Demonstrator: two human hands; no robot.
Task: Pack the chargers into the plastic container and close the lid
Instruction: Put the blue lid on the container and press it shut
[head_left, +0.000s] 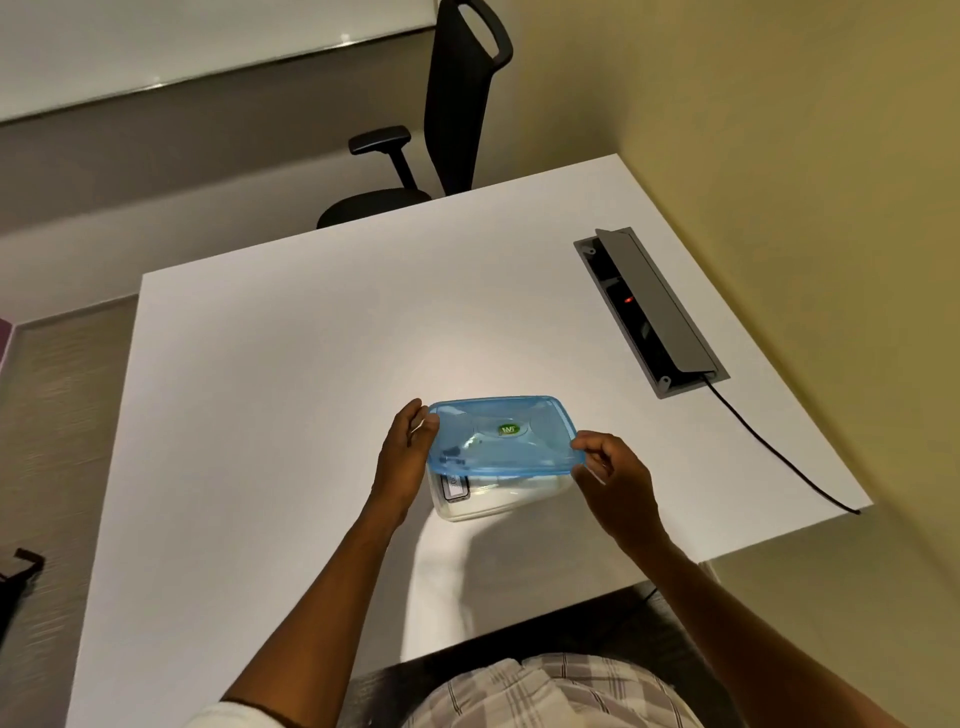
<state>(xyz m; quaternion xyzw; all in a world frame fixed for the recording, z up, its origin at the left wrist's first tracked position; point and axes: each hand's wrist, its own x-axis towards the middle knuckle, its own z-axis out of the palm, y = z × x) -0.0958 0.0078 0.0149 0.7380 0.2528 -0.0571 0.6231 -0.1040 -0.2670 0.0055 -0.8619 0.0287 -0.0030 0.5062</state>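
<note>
A clear plastic container (498, 499) stands on the white table (291, 364), with white chargers dimly visible through its wall. Over it sits a translucent blue lid (501, 436) with a green sticker in the middle. My left hand (405, 457) grips the lid's left edge. My right hand (608, 473) pinches its right front corner. The lid lies slightly tilted on top of the container; whether it is snapped down I cannot tell.
An open grey cable box (649, 312) is set into the table at the right, and a black cable (779, 452) runs from it to the table's right edge. A black office chair (415, 156) stands behind the far edge.
</note>
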